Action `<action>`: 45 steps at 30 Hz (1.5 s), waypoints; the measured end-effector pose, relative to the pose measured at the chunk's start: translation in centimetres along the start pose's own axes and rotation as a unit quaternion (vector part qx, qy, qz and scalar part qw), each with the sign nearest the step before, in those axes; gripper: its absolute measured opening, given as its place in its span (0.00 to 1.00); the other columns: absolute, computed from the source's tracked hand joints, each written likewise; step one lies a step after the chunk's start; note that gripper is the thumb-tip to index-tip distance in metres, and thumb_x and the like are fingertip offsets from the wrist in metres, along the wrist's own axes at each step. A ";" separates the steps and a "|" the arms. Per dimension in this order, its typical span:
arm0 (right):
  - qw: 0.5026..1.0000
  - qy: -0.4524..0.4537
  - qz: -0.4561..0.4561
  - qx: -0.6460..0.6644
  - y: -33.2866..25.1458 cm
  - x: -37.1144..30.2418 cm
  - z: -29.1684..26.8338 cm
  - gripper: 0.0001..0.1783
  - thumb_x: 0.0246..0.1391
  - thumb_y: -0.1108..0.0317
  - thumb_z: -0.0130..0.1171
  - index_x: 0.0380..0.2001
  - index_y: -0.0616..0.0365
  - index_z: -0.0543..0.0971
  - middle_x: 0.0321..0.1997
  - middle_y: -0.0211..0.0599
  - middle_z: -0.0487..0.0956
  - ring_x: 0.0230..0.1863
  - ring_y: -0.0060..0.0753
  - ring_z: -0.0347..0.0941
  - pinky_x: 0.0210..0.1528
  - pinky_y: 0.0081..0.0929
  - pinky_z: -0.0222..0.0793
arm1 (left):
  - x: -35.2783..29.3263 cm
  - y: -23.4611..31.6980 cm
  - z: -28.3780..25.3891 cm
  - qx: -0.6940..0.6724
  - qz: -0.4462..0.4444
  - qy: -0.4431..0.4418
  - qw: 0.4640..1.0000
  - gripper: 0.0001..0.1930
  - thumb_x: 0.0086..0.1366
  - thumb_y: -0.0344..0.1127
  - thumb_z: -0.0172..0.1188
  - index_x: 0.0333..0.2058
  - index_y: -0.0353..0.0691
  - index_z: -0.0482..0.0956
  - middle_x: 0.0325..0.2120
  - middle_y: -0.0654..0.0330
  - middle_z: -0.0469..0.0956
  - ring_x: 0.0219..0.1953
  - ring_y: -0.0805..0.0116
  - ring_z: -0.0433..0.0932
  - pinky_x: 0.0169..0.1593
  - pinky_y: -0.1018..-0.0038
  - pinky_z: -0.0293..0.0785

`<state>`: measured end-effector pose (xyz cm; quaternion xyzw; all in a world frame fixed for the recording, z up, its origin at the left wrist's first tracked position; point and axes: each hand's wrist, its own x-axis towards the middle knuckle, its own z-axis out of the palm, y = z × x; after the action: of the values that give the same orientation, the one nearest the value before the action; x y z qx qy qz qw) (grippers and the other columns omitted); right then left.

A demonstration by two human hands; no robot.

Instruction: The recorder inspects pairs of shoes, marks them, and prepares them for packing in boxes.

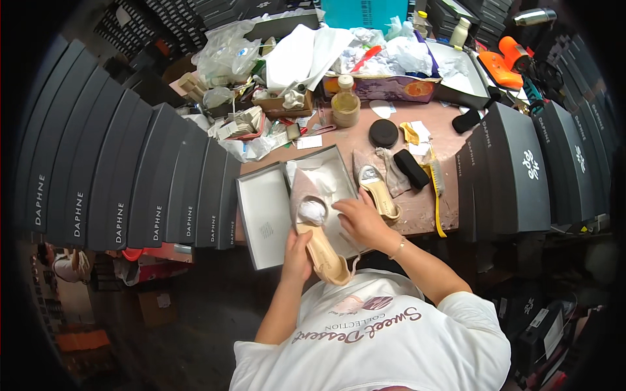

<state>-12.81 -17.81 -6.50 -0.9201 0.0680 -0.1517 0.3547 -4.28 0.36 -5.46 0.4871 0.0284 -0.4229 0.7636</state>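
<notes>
My left hand [298,255] is closed round the side of a pale pointed slingback shoe [323,254]. Its beige insole faces up, and a ball of white paper [312,212] is stuffed in the front. The shoe is held above an open grey shoebox [337,163] with white tissue paper [324,179] inside. My right hand [365,223] is to the right of that shoe, fingers apart, with nothing visible in them. Just beyond it, the matching shoe [377,189] lies on the pink table, toe pointing away, partly covered by my hand.
Stacked dark shoeboxes [137,169] wall in the left, with more shoeboxes [515,169] at right. A brush [438,176], yellow tape measure [439,218], black round tin [383,133], black pad [411,169] and glue jar [345,104] lie about. Crumpled paper fills a printed carton [391,89] behind.
</notes>
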 end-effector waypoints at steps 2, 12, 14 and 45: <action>0.972 0.033 0.086 0.218 -2.0 -0.1 -1.2 0.21 0.52 0.67 0.61 0.50 0.59 0.74 0.44 0.44 0.77 0.44 0.44 0.75 0.47 0.33 0.70 | -0.5 -1.3 -0.3 -0.023 -0.008 0.012 1.000 0.22 0.64 0.29 0.47 0.57 0.37 0.59 0.44 0.48 0.74 0.42 0.59 0.77 0.49 0.64 0.74; 0.993 0.030 -0.081 -0.084 -4.3 0.7 0.8 0.26 0.43 0.71 0.65 0.50 0.52 0.74 0.43 0.43 0.72 0.37 0.43 0.71 0.40 0.36 0.70 | -2.3 -2.6 -0.2 -0.029 0.038 -0.015 0.999 0.25 0.65 0.29 0.51 0.59 0.37 0.55 0.52 0.56 0.66 0.54 0.68 0.68 0.56 0.70 0.66; 0.996 0.019 -0.053 -0.070 -3.4 0.4 1.2 0.19 0.42 0.71 0.65 0.40 0.57 0.75 0.40 0.43 0.73 0.38 0.45 0.71 0.39 0.36 0.69 | -2.4 -3.0 -0.5 -0.012 0.046 -0.010 0.999 0.25 0.65 0.29 0.51 0.59 0.36 0.55 0.52 0.56 0.66 0.54 0.68 0.67 0.56 0.71 0.66; 0.890 -0.093 0.183 0.407 -6.0 1.4 -2.9 0.15 0.54 0.76 0.57 0.46 0.62 0.72 0.34 0.41 0.73 0.33 0.32 0.73 0.38 0.31 0.71 | -4.2 -1.7 -1.7 -0.077 0.013 -0.001 0.997 0.22 0.70 0.41 0.47 0.59 0.39 0.58 0.48 0.53 0.71 0.47 0.62 0.74 0.51 0.63 0.73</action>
<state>-12.35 -15.54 -0.07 -0.6764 0.1338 -0.0126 0.7242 -7.48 3.95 -5.67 0.4270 0.0537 -0.4101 0.8041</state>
